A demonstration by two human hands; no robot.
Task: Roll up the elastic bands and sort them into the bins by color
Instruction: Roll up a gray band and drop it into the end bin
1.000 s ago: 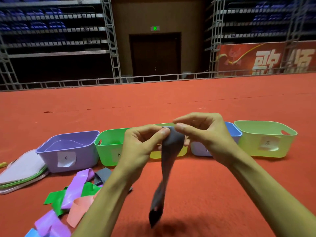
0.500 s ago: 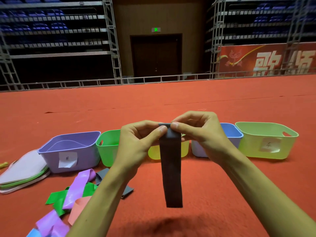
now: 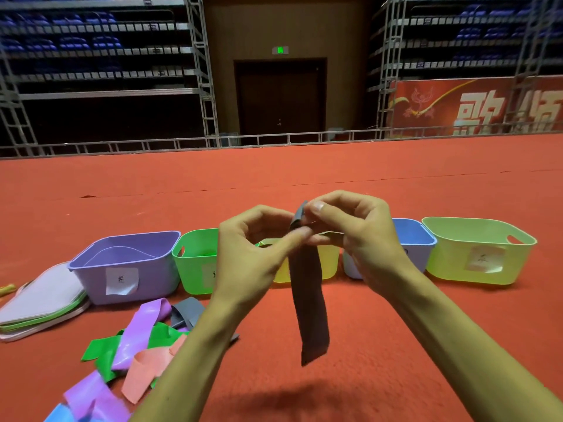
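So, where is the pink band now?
In the head view, the pink band lies at lower left on the red floor, in the pile, touching a green band and a purple band.

Left hand (image 3: 250,256) and right hand (image 3: 364,239) are bare, forearms (image 3: 463,336) too.

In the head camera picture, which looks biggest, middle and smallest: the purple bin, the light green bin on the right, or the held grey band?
1. purple bin and light green bin: they look alike, so no ranking between them.
2. grey band: smallest, long but narrow, though nearer the camera.
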